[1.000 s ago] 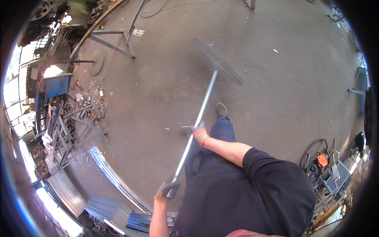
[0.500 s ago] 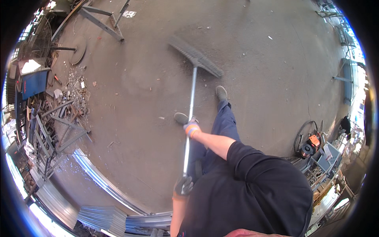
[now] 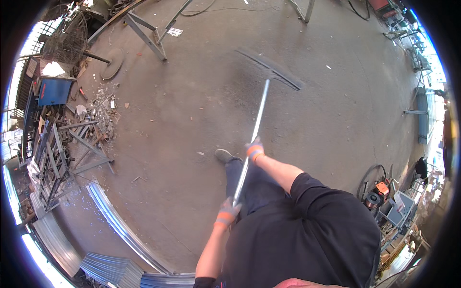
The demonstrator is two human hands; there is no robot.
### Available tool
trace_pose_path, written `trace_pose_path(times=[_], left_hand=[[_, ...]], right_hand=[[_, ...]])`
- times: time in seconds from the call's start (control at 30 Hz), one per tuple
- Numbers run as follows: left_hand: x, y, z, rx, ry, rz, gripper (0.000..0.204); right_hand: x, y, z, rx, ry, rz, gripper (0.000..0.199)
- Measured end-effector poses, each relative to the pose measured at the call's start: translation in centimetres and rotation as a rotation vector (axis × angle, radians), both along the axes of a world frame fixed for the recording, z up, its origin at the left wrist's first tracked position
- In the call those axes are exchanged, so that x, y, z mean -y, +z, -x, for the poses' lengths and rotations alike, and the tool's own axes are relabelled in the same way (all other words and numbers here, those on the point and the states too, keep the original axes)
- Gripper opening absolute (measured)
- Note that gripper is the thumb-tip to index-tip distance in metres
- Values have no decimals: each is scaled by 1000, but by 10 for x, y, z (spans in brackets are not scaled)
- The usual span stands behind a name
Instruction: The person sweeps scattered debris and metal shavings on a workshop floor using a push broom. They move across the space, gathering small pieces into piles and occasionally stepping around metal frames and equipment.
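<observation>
A wide push broom with a silver metal handle slants away from my body. Its long dark head rests on the dusty floor, slightly blurred, with a patch of darker dirt beside it. My right hand, in a grey and orange work glove, is closed around the middle of the handle. Lower down, close to my waist, my left hand wears a matching glove and grips the handle's near end. One grey shoe shows left of the handle; the other foot is hidden.
Metal frames and scrap are heaped at the left, near a pedestal fan's round base. Corrugated sheets lie at lower left. An orange-and-black machine with a wire spool sits at right. A steel stand's leg reaches the floor far left.
The broom head has swung to the right across the floor. Both hands have shifted rightward and slightly away from me, still on the handle. The shoe beside the broom head has gone from sight.
</observation>
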State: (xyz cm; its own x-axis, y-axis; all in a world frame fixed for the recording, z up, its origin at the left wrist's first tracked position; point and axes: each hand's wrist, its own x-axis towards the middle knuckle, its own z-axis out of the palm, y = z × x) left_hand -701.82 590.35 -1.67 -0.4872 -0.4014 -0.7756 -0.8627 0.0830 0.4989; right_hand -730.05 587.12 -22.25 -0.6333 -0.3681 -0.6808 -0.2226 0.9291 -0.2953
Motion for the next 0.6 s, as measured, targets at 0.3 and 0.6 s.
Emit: trace_pose_path(times=[0.3, 0.6], left_hand=[[-8, -21, 123, 92, 413, -531, 30], [-56, 17, 71, 2, 481, -519, 27]], right_hand=[[-55, -31, 108, -43, 236, -264, 76], [-82, 21, 54, 53, -213, 10, 94]])
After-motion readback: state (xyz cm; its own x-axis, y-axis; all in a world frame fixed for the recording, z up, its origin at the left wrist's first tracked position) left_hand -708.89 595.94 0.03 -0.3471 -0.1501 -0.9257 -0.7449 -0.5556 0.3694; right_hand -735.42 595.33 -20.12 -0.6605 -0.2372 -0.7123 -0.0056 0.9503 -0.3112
